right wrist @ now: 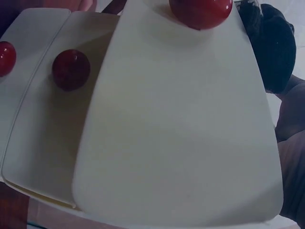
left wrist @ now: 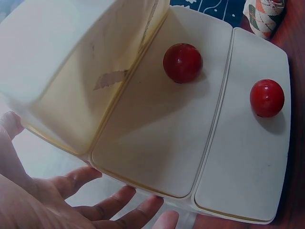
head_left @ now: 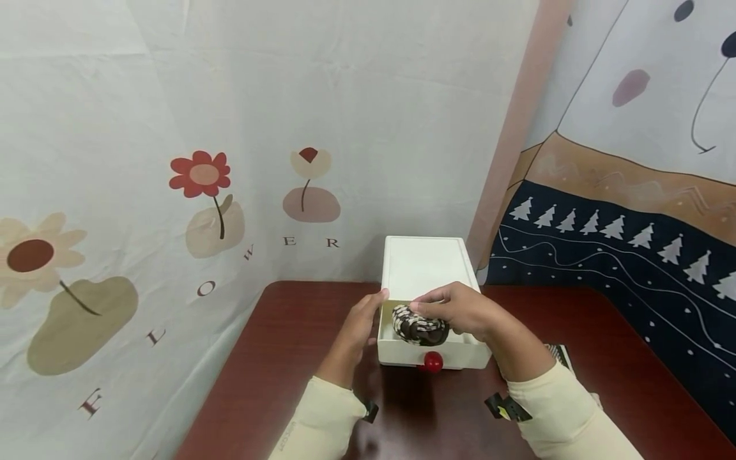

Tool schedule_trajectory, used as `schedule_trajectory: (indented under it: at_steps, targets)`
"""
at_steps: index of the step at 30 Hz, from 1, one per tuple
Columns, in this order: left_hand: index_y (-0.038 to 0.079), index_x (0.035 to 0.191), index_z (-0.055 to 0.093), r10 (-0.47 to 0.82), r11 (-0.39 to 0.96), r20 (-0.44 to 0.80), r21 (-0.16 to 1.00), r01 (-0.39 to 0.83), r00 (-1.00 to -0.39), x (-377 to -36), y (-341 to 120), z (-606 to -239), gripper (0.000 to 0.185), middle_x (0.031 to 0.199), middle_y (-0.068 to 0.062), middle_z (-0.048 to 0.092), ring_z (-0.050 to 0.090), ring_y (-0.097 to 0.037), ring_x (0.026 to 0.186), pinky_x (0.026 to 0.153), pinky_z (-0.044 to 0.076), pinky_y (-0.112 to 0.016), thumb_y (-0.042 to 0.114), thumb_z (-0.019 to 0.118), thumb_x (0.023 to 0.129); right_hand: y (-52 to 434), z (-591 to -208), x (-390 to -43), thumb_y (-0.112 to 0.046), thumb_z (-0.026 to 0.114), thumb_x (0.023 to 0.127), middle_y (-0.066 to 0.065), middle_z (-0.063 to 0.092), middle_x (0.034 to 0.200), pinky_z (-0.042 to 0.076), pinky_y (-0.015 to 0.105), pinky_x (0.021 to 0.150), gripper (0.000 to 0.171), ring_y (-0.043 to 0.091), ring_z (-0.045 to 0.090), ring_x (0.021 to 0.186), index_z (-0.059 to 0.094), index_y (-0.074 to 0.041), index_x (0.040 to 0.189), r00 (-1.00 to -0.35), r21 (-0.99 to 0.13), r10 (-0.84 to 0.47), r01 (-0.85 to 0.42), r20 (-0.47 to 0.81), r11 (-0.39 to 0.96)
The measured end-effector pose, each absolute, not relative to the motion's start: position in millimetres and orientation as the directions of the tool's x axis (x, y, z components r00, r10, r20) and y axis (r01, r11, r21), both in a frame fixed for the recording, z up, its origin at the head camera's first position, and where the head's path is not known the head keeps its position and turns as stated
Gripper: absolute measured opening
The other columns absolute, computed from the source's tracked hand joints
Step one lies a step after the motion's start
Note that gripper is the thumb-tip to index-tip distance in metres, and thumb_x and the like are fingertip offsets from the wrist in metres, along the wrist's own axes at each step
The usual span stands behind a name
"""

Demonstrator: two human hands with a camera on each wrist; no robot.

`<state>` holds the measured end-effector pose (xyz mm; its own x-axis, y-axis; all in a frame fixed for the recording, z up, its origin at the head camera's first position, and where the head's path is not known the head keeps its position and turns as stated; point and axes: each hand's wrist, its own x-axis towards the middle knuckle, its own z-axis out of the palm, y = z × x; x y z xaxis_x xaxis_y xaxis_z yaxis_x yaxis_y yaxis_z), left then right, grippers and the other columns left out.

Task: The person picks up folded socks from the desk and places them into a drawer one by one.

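A white drawer unit [head_left: 425, 265] stands on the table with its top drawer [head_left: 402, 352] pulled out. Its drawer fronts carry red knobs [head_left: 433, 361]. My right hand [head_left: 468, 311] pinches a black-and-white patterned bundle [head_left: 416, 326], which looks like rolled cloth, at the open drawer's mouth. In the right wrist view only the bundle's dark side [right wrist: 272, 47] shows past the drawer front. My left hand [head_left: 358, 326] rests against the unit's left side; its fingers [left wrist: 112, 202] are spread and fairly straight in the left wrist view. The drawer's inside is partly hidden by the bundle.
A patterned item [head_left: 560, 354] lies on the red-brown table [head_left: 299, 345] beside my right forearm, mostly hidden by it. Patterned fabric [left wrist: 264, 19] shows near the unit in the left wrist view. A printed curtain [head_left: 345, 128] hangs behind the table.
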<state>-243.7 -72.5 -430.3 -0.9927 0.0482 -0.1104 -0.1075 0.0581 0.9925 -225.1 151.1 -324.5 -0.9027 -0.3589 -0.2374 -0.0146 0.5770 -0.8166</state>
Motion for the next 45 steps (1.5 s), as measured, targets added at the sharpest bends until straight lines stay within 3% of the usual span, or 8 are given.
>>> schedule_trajectory:
  at_steps: [10, 15, 20, 31, 38, 45]
  targets:
    - [0.011, 0.142, 0.064, 0.064, 0.06, -0.108, 0.993, -0.105, -0.992, -245.6, -70.6, -431.8, 0.067, 0.133, -0.016, 0.071, 0.067, -0.027, 0.117, 0.091, 0.052, -0.054, 0.065, 0.058, 0.103, 144.6, -329.3, -216.5, -0.036, 0.078, 0.102, 0.017, 0.079, 0.109, 0.06, 0.042, 0.086, 0.04, 0.024, 0.072, 0.098, 0.08, -0.002, 0.122, -0.953, -0.83, -0.256, -0.009, -0.162, 0.558]
    - [0.011, 0.143, 0.064, 0.07, 0.052, -0.114, 0.993, -0.111, -0.991, -246.9, -71.0, -431.0, 0.068, 0.134, -0.017, 0.072, 0.068, -0.027, 0.116, 0.089, 0.052, -0.051, 0.066, 0.058, 0.102, 136.8, -331.9, -214.7, -0.032, 0.085, 0.096, 0.015, 0.074, 0.1, 0.057, 0.033, 0.075, 0.032, 0.022, 0.07, 0.089, 0.073, -0.003, 0.099, -0.985, -0.827, -0.152, -0.022, -0.078, 0.562]
    - [0.011, 0.143, 0.063, 0.07, 0.055, -0.11, 0.993, -0.106, -0.991, -247.0, -71.2, -429.2, 0.069, 0.134, -0.017, 0.071, 0.068, -0.028, 0.117, 0.09, 0.053, -0.052, 0.066, 0.058, 0.102, 128.0, -332.0, -216.4, -0.034, 0.086, 0.094, 0.011, 0.063, 0.088, 0.049, 0.032, 0.066, 0.038, 0.025, 0.06, 0.089, 0.062, -0.007, 0.084, -0.996, -0.769, -0.079, -0.028, -0.03, 0.638]
    - [0.013, 0.143, 0.064, 0.073, 0.054, -0.118, 0.992, -0.115, -0.99, -244.0, -72.4, -428.2, 0.068, 0.135, -0.015, 0.072, 0.067, -0.029, 0.122, 0.09, 0.051, -0.051, 0.068, 0.057, 0.103, 113.0, -340.4, -212.7, -0.034, 0.086, 0.094, 0.008, 0.058, 0.067, 0.043, 0.03, 0.053, 0.041, 0.021, 0.056, 0.063, 0.063, -0.008, 0.073, -0.999, -0.711, -0.032, -0.014, -0.012, 0.704]
    - [0.014, 0.143, 0.065, 0.069, 0.069, -0.121, 0.991, -0.117, -0.99, -244.4, -73.2, -429.8, 0.068, 0.135, -0.016, 0.071, 0.065, -0.029, 0.125, 0.096, 0.051, -0.057, 0.068, 0.057, 0.102, 104.1, -343.1, -210.4, -0.033, 0.087, 0.094, 0.001, 0.048, 0.054, 0.035, 0.027, 0.048, 0.049, 0.015, 0.046, 0.053, 0.059, -0.012, 0.06, -0.998, -0.67, -0.053, -0.024, -0.022, 0.742]
    - [0.013, 0.142, 0.064, 0.069, 0.054, -0.124, 0.991, -0.12, -0.99, -244.1, -73.5, -430.0, 0.067, 0.135, -0.017, 0.07, 0.066, -0.026, 0.119, 0.09, 0.051, -0.05, 0.067, 0.058, 0.103, 103.1, -342.5, -210.3, -0.031, 0.086, 0.095, 0.001, 0.053, 0.054, 0.037, 0.027, 0.049, 0.048, 0.015, 0.048, 0.054, 0.062, -0.011, 0.059, -0.994, -0.617, -0.108, -0.065, -0.033, 0.785]
